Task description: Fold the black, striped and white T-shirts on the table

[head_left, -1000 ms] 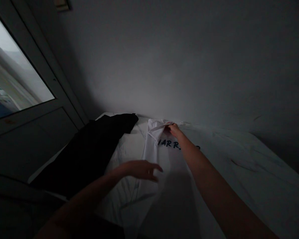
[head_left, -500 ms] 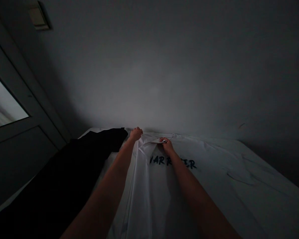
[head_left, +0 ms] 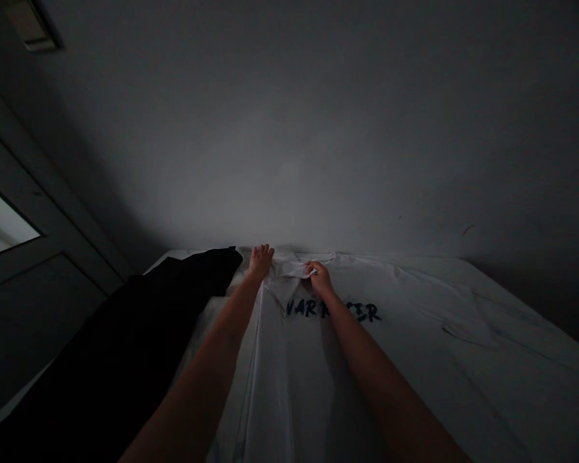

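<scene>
A white T-shirt with dark lettering across its chest lies spread on a pale-covered bed. At its far left shoulder, my left hand rests with fingers stretched out and a little apart on the cloth. My right hand pinches a folded edge of the shirt, likely its sleeve, just above the lettering and right of my left hand. My right forearm covers the middle letters. Soft lengthwise folds run down the shirt's left side.
A black garment stretches along the left side of the bed. Behind the far edge rises a grey wall. A door with a glass pane stands at left, and a switch plate is above it. The light is dim.
My left hand's fingers have straightened and lie flatter on the shirt. The folded cloth at my right hand sits lower and more bunched. The view has shifted slightly right.
</scene>
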`<action>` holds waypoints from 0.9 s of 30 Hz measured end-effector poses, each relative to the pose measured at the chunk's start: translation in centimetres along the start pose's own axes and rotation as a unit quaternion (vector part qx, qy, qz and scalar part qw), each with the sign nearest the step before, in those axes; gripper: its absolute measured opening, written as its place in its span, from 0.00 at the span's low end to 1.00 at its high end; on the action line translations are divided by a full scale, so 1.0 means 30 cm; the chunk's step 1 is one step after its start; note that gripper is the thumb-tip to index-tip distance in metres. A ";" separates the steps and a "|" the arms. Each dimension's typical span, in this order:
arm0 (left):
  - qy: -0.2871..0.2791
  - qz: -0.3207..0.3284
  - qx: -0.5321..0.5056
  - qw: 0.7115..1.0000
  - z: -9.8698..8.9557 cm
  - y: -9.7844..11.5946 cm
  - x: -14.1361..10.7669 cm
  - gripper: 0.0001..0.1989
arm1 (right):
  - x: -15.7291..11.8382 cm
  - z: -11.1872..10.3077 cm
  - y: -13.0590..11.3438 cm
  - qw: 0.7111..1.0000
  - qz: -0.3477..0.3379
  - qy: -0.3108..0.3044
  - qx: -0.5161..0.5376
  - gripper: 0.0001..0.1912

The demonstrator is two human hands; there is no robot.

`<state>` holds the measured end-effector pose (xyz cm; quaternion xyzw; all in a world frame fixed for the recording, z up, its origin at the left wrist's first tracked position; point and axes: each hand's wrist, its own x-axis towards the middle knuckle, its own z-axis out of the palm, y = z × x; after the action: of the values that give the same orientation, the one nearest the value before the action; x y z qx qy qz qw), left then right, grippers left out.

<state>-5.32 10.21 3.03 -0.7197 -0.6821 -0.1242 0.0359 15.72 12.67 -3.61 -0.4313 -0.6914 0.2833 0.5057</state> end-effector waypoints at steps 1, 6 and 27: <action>0.009 -0.004 -0.011 1.000 -0.003 0.013 -0.009 0.22 | -0.001 0.004 -0.011 1.000 -0.006 -0.001 -0.015 0.11; 0.019 -0.019 -0.094 0.995 0.018 0.048 -0.087 0.18 | -0.014 0.008 -0.066 0.995 -0.030 0.000 -0.098 0.16; 0.022 0.088 -0.258 0.962 0.080 0.011 -0.145 0.12 | 0.005 -0.161 -0.223 0.888 -0.143 -0.346 -0.266 0.14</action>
<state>-4.85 6.48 -0.24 -0.7589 -0.5603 -0.3076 -0.1251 18.18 9.47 3.58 -0.3205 -0.9264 0.1442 0.1353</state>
